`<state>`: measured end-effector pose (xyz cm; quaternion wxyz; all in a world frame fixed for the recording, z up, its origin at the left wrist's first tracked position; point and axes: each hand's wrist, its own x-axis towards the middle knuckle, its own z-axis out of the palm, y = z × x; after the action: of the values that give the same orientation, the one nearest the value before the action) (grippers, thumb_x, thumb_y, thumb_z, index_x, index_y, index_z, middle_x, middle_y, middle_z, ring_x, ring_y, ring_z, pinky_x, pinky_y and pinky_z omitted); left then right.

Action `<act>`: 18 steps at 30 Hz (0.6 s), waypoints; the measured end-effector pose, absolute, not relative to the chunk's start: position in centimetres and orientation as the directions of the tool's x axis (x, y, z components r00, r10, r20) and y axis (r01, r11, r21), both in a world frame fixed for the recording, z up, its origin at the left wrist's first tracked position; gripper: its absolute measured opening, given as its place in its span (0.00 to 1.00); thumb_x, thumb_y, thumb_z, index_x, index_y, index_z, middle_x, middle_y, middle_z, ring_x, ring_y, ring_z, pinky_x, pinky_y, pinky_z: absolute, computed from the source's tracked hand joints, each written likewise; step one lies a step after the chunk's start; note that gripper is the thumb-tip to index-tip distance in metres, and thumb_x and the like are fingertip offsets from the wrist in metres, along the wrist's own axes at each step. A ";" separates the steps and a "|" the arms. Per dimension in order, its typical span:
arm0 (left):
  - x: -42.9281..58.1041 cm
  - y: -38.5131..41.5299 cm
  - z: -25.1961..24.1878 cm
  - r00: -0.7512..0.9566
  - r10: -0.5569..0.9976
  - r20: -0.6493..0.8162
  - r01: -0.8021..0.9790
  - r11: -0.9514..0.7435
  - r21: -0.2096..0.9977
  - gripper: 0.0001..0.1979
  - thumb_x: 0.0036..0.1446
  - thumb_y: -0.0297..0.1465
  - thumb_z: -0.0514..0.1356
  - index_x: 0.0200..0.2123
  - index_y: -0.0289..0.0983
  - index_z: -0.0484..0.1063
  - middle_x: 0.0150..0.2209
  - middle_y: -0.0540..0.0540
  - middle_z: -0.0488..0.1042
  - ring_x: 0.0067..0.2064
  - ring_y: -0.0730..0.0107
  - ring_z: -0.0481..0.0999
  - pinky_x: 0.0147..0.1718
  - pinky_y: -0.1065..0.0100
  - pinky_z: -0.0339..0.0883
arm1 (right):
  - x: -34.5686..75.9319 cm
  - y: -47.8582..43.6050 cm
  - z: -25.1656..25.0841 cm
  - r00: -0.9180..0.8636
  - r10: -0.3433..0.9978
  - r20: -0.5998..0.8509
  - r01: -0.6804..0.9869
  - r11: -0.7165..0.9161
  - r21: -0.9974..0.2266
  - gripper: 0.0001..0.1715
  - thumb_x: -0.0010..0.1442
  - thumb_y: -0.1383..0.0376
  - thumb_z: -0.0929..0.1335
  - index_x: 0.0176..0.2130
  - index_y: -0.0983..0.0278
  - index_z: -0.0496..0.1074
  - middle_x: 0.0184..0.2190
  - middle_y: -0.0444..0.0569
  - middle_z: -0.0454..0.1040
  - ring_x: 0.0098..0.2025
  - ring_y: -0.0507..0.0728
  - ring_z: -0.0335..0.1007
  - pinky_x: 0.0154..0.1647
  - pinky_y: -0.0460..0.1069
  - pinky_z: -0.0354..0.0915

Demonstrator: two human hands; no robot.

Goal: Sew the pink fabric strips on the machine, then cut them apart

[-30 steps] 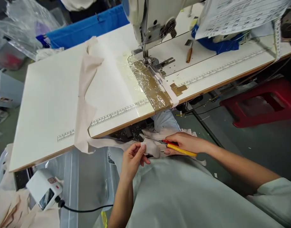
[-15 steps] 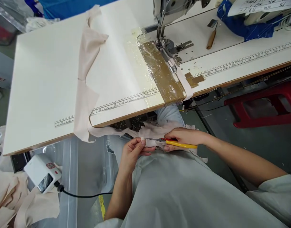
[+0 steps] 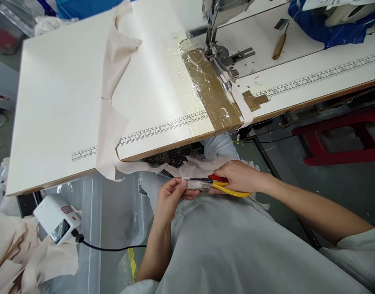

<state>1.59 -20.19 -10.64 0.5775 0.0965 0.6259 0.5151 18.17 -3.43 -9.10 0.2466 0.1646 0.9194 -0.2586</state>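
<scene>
My left hand [image 3: 173, 194] is closed, pinching a pale pink piece of fabric [image 3: 193, 185] between thumb and fingers over my lap. In my right hand [image 3: 238, 176] is a pair of scissors [image 3: 231, 190] with red and yellow handles. The scissors' dark blades point left and lie at the pinched fabric, close to my left fingertips. More of the pink cloth bunches on my lap behind the blades. A long pink strip [image 3: 109, 118] lies over the table and hangs off its front edge towards my lap.
A sewing machine [image 3: 218, 24] stands on the white table [image 3: 58, 90], which has printed rulers along its front. A wooden-handled tool [image 3: 279, 45] lies right of it. At lower left, a white device [image 3: 56, 218] with a cable sits by pink fabric pieces [image 3: 9, 241]. A red stool [image 3: 343, 136] is at right.
The scissors' handles have spread apart, the yellow one swinging down towards me. My left hand keeps its pinch on the fabric. The whole view has shifted slightly.
</scene>
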 end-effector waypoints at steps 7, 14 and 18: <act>1.7 -20.1 -10.6 -0.293 0.726 -0.622 -0.470 0.457 0.755 0.26 0.41 0.51 0.72 0.29 0.36 0.70 0.24 0.46 0.80 0.30 0.56 0.84 0.27 0.66 0.76 | 17.4 -3.7 -8.8 -0.854 0.156 -0.496 0.392 0.819 -0.420 0.17 0.64 0.54 0.66 0.31 0.63 0.72 0.29 0.51 0.77 0.30 0.58 0.70 0.27 0.49 0.45; 1.6 -20.2 -10.7 -0.285 0.733 -0.617 -0.446 0.468 0.763 0.26 0.44 0.52 0.70 0.30 0.36 0.69 0.25 0.46 0.80 0.30 0.58 0.83 0.30 0.66 0.76 | 17.4 -3.5 -9.9 -0.876 0.194 -0.441 0.423 0.747 -0.513 0.24 0.61 0.48 0.67 0.24 0.62 0.65 0.21 0.47 0.70 0.25 0.55 0.64 0.26 0.49 0.47; 3.2 -19.9 -11.0 -0.258 0.758 -0.599 -0.481 0.437 0.760 0.28 0.44 0.55 0.68 0.34 0.39 0.66 0.22 0.51 0.77 0.27 0.59 0.82 0.27 0.64 0.75 | 17.3 -4.7 -10.8 -0.946 0.246 -0.212 0.312 0.507 -0.803 0.21 0.61 0.49 0.66 0.28 0.61 0.61 0.25 0.44 0.67 0.26 0.54 0.63 0.27 0.47 0.54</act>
<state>3.18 -19.85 -10.98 0.5979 0.1153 0.6007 0.5180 17.34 -4.69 -10.77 0.0350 0.1609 0.8674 -0.4696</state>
